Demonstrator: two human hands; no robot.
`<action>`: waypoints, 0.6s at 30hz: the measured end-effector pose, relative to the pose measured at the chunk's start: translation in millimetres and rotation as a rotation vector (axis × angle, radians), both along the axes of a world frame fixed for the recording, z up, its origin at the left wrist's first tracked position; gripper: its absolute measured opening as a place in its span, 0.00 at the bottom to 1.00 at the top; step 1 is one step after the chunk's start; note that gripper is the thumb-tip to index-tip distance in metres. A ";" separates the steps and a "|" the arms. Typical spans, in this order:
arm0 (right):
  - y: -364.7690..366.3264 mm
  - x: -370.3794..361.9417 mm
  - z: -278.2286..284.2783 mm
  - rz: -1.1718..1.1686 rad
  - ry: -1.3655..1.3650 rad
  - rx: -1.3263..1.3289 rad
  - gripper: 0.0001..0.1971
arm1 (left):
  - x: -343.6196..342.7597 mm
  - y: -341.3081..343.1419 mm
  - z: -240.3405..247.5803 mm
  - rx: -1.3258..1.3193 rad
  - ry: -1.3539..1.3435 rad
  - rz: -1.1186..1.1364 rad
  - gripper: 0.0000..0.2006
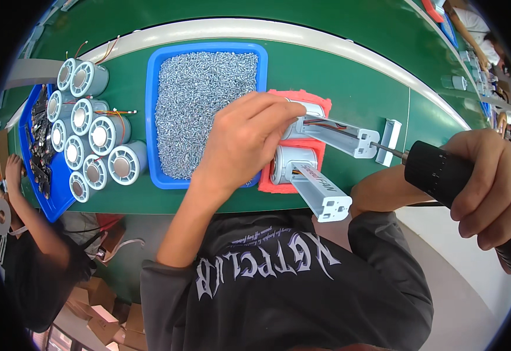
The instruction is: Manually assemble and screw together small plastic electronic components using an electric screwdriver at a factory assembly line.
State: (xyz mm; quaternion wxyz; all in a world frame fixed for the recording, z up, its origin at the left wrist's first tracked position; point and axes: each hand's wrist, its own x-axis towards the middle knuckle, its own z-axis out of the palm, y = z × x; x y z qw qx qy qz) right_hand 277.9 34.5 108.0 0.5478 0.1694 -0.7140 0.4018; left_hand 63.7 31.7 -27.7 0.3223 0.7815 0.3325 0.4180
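The blue tray at far left contains black parts. Beside it, 10 white cylinders stand grouped on the green worktop, probably so that each is easy to pick up. The blue bin follows, filled with loose screws; its central position presumably shortens the reach.

The left hand is nearly closed, fingertips touching the upper assembly; whether it pinches or only steadies it cannot be told. This assembly and the lower assembly rest on 1 red pad, apparently to limit slipping and scratching. Their channel arms project right, leaving the ends accessible.

Beyond lies 1 separate white bracket. The right hand is wrapped around a black screwdriver, its bit directed at the upper arm's end, seemingly for alignment.
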 end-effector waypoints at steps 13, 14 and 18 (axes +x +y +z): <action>-3.4 1.2 0.8 0.021 -0.030 -0.124 0.11 | 15.7 -9.5 -14.4 -0.099 -0.122 -0.054 0.08; -3.2 1.1 1.2 0.026 -0.034 -0.130 0.11 | 15.9 -9.7 -14.7 -0.099 -0.122 -0.053 0.08; -1.6 0.1 2.9 0.050 -0.051 -0.154 0.11 | 17.1 -8.8 -16.9 -0.011 -0.156 -0.036 0.08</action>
